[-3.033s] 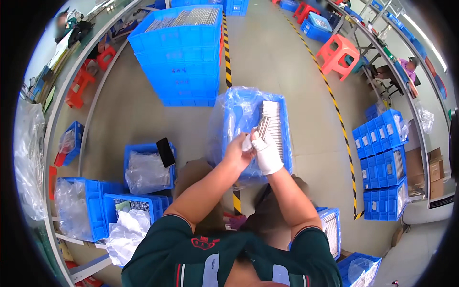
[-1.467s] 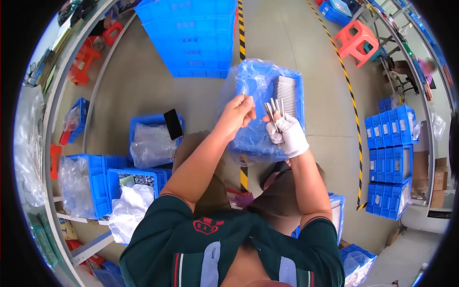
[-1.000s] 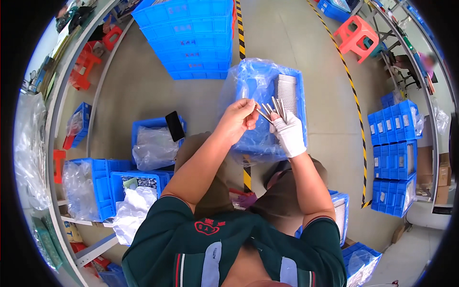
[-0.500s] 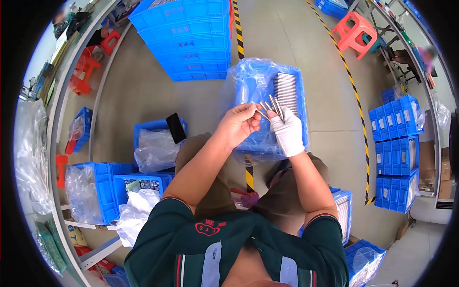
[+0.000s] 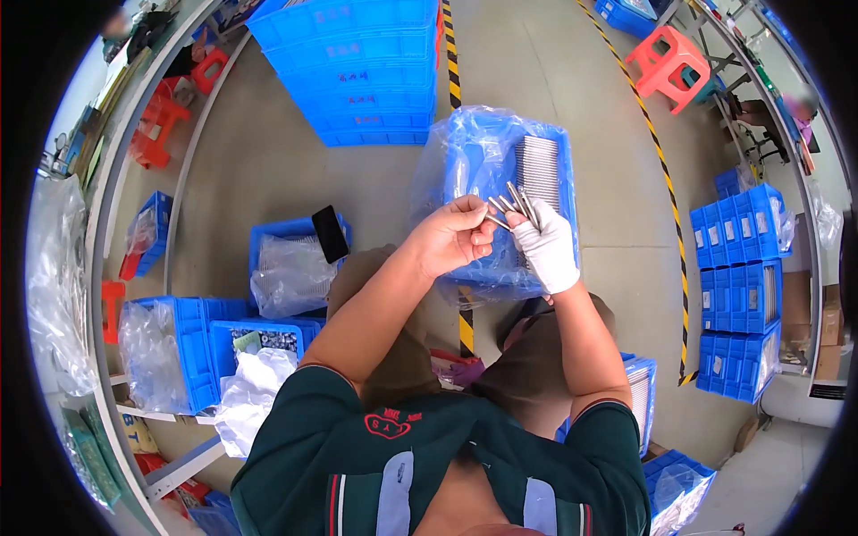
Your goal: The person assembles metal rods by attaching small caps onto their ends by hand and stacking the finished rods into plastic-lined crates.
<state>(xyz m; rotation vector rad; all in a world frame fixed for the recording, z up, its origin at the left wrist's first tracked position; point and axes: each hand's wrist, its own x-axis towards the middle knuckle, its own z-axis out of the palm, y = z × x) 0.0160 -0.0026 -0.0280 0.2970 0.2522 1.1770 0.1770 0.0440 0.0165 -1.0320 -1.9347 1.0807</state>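
My bare left hand is closed in a pinch on the end of one thin metal rod. The rod's other end reaches the fingers of my right hand, which wears a white glove with bare fingertips. Several more shiny metal rods fan out from the right hand's grip. Both hands are above a blue plastic crate lined with clear plastic film. Inside the crate, on its right side, lies a neat row of similar metal rods.
A tall stack of blue crates stands far left of the lined crate. At my left are a crate of small metal parts, a film-covered crate and a black phone. More stacked crates and a red stool are at right.
My right hand has turned slightly and shifted a little right and down, spreading the rods. The left hand's rod now slants toward the glove. The whole view has shifted slightly.
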